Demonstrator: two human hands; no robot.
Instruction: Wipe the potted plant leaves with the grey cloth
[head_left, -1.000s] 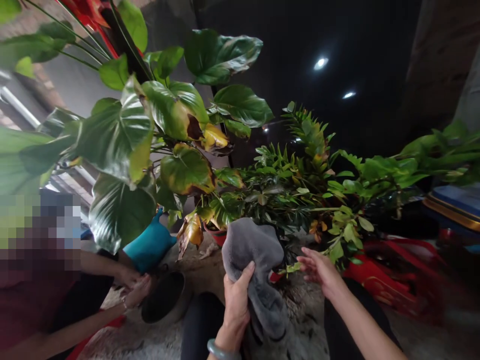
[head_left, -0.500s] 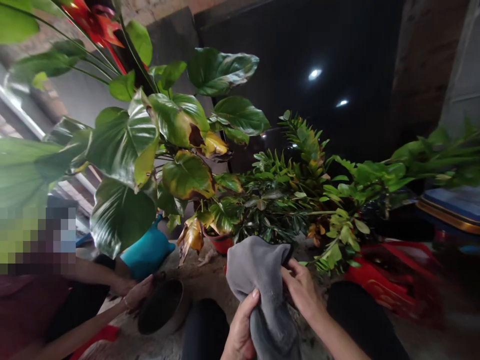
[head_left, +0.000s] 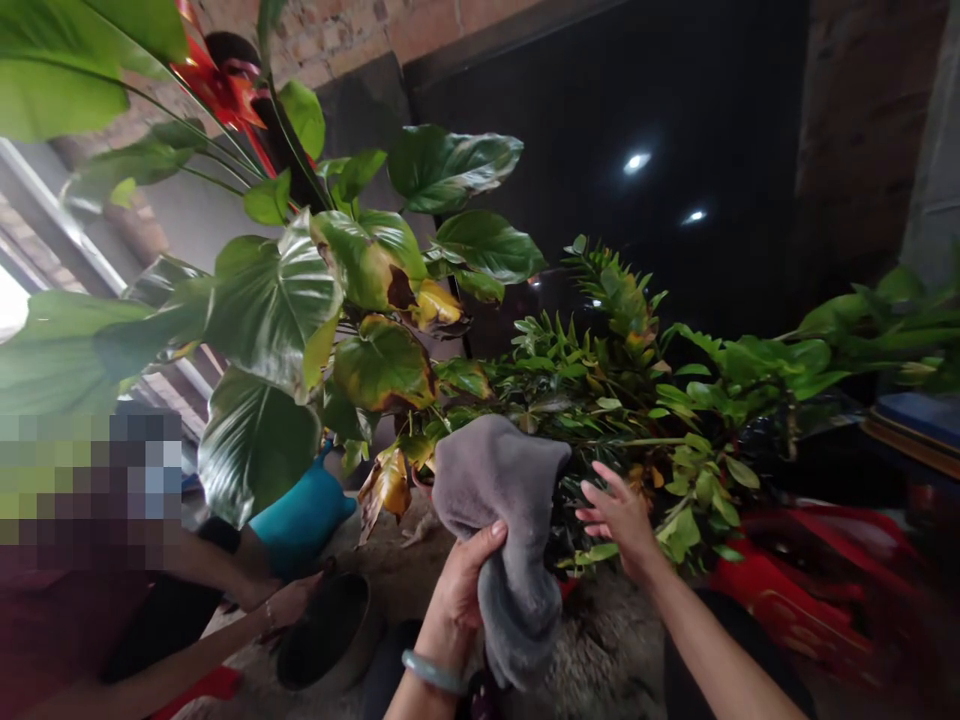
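My left hand (head_left: 469,580) grips a grey cloth (head_left: 502,475), its thumb pressed on the front of it. The cloth's upper part spreads out above the hand, and its lower part hangs down in a bunch. My right hand (head_left: 619,515) is apart from the cloth, just to its right, with the fingers spread and nothing in them. Behind the cloth stand leafy potted plants (head_left: 555,385), and a green sprig (head_left: 596,553) shows close under the right hand.
A large-leaved plant (head_left: 262,310) with yellowed leaves rises at left. A co-worker's hand (head_left: 289,600) is at a dark pot (head_left: 326,625), near a teal watering can (head_left: 304,510). A red bag (head_left: 810,590) lies at right. A dark glossy panel (head_left: 600,150) stands behind.
My right hand has let go of the cloth and moved off to the right, its fingers opening. The left hand has raised the cloth a little, up and to the left.
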